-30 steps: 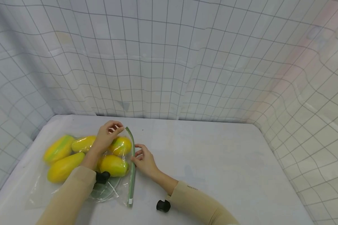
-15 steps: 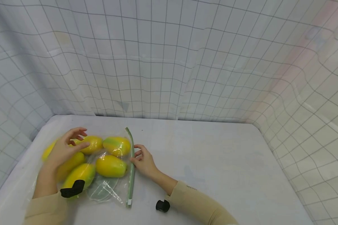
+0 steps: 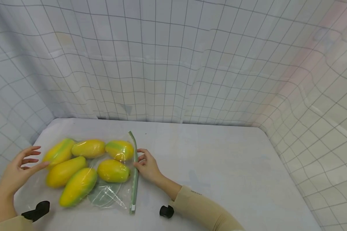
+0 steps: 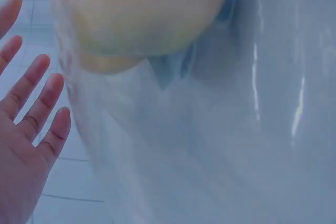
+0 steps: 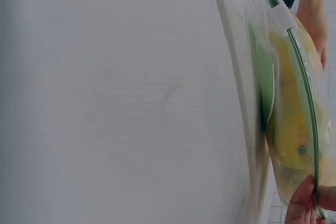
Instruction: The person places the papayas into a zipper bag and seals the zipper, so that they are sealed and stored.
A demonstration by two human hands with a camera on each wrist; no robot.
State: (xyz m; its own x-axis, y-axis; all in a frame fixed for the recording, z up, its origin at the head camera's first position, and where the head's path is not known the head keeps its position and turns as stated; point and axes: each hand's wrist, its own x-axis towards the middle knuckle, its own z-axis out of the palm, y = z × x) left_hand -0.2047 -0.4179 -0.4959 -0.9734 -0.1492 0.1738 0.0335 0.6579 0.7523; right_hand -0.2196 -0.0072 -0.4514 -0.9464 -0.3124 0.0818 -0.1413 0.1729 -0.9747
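Note:
A clear zip bag [image 3: 120,197] lies flat on the table at the left with several yellow-green mangoes [image 3: 113,171] inside. Along its right edge runs a green zip strip [image 3: 134,186] with a white slider [image 5: 284,17] near one end. My right hand [image 3: 148,167] pinches this strip around its middle; in the right wrist view, thumb and fingers lie on either side of it. Past the bag's left end is my left hand [image 3: 17,175], its fingers spread and holding nothing. In the left wrist view that hand [image 4: 26,135] appears beside the blurred plastic.
A white cloth covers the table [image 3: 219,166], which stretches off to the right. Grid-patterned white curtains [image 3: 167,64] hang behind it and on both sides. Black wrist mounts [image 3: 166,211] sit by both sleeves.
My left hand has swept from the bag's zip end leftward over the mangoes to beyond the far left end, uncovering them. The right hand has kept its pinch in nearly the same place.

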